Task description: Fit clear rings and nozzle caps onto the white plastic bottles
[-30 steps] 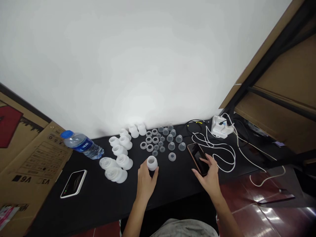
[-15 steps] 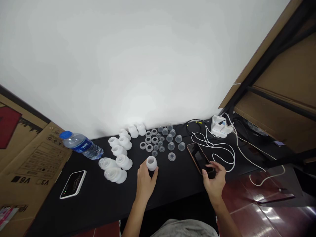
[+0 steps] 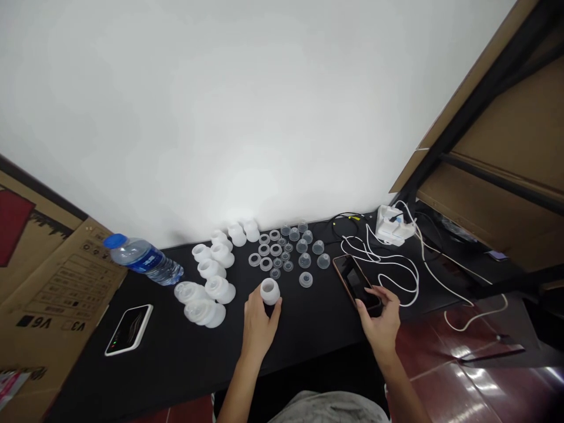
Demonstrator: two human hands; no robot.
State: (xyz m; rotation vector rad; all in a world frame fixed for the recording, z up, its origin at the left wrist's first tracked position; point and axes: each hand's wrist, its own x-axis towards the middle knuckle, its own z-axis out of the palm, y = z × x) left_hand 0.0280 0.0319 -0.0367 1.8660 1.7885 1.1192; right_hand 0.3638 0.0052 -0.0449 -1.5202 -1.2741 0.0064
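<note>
My left hand (image 3: 258, 317) is wrapped round a small white baby bottle (image 3: 269, 292), which stands upright with its uncovered mouth facing up. My right hand (image 3: 379, 314) is over the near end of a dark-screened phone (image 3: 356, 282), thumb and fingers apart; whether the fingertips press on it is hard to see. Beyond the left hand lie several white rings (image 3: 265, 264) and several translucent nipples (image 3: 288, 266). Several clear dome caps (image 3: 304, 260) stand to their right. A ring with a nipple in it (image 3: 305, 279) lies nearer me. Left of my left hand are several more white bottles (image 3: 211, 268), the nearest ones with clear tops (image 3: 200, 311).
A water bottle (image 3: 143, 258) with a blue cap lies tilted at the left, beside a cardboard box (image 3: 66, 294). A white-framed device (image 3: 129, 330) sits in front of it. White cables (image 3: 416, 276) run from a power adapter (image 3: 394, 225) at the right. A wall (image 3: 247, 117) rises behind the black table (image 3: 176, 364).
My right hand has shifted slightly left over the phone. My left hand keeps the baby bottle in the same place.
</note>
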